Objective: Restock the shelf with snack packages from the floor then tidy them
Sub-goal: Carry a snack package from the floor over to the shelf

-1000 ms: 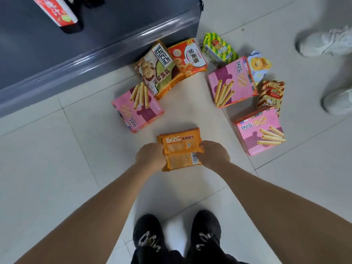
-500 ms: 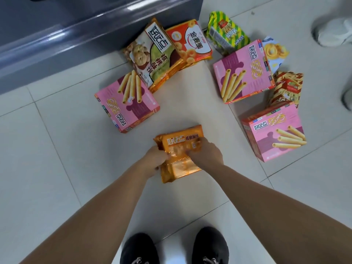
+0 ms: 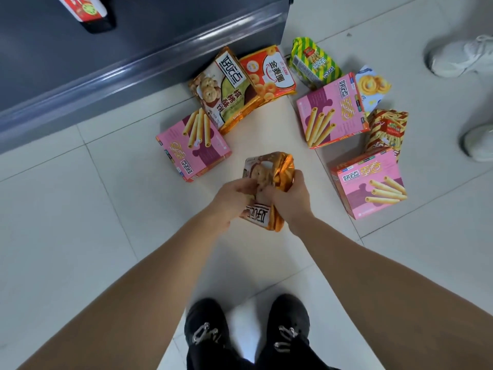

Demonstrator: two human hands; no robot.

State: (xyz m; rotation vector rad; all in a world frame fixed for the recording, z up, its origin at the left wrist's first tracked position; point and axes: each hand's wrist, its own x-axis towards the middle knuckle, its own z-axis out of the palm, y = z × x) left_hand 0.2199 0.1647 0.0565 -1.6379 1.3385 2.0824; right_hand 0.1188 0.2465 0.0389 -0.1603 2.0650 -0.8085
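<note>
Low over the floor (image 3: 80,236), just ahead of the person's black shoes (image 3: 208,329), the orange bag (image 3: 269,188) sits between both hands. The left hand (image 3: 232,196) pinches its near-left side, and the right hand (image 3: 290,198) wraps round the crinkled right edge, with the fingers of both curled tight on the foil.

Big change here: a second back the bag is flat on the tiles, plain back and barcode up, held at its two sides. Now it is flipped and swung round, cookie picture up, far end pointing toward the shelf (image 3: 133,49). It looks clear of the tiles, though that cannot be told for sure. That reads as the pick-up under way: one pack going up, eight still down.

Around it the rest wait. A twin cookie bag (image 3: 226,92) and a red bag (image 3: 269,73) lie at the shelf foot. To the right are a green striped pack (image 3: 314,62), a blue pack (image 3: 373,86) and a red striped pack (image 3: 386,129).

Three pink boxes (image 3: 192,148) lie closed, so their contents are hidden; only printed wafer rolls show. Up on the shelf one red-and-white pack (image 3: 85,9) stands at the edge of view. Someone else's white shoes (image 3: 464,57) are at far right.
</note>
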